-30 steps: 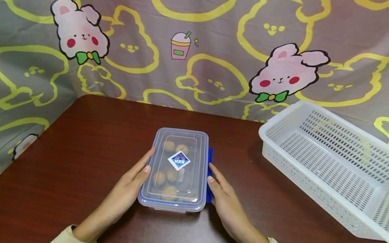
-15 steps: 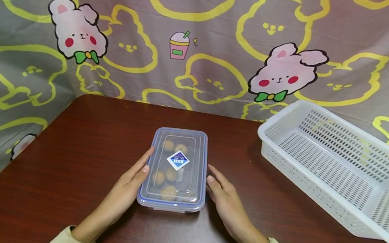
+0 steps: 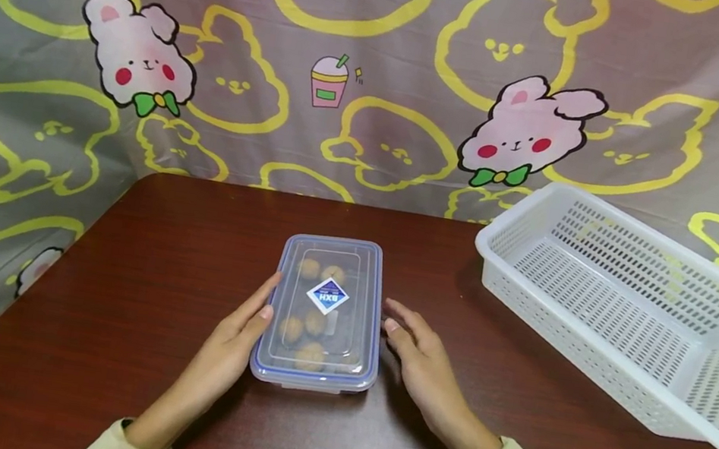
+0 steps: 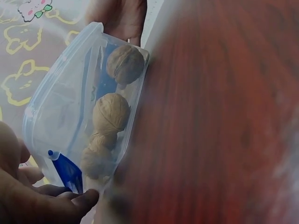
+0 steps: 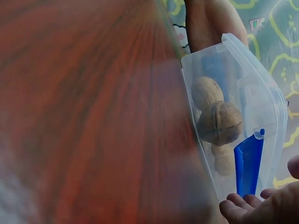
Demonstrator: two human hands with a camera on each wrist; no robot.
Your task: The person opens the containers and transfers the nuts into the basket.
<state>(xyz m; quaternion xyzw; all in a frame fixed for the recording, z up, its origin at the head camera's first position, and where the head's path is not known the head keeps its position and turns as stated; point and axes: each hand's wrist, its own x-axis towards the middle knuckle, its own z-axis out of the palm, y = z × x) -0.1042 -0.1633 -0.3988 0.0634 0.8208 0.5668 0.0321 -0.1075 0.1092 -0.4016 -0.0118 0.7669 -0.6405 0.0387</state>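
We see a clear box (image 3: 308,381) with walnuts (image 5: 219,122) inside, on the table (image 3: 213,235) between the left hand (image 3: 224,351) and the right hand (image 3: 428,376). Both have loose fingers: the left ones touch the box's side, the right ones are by a blue clip (image 5: 249,165) (we can't tell if they touch it). A white basket (image 3: 528,303) sits farther right.
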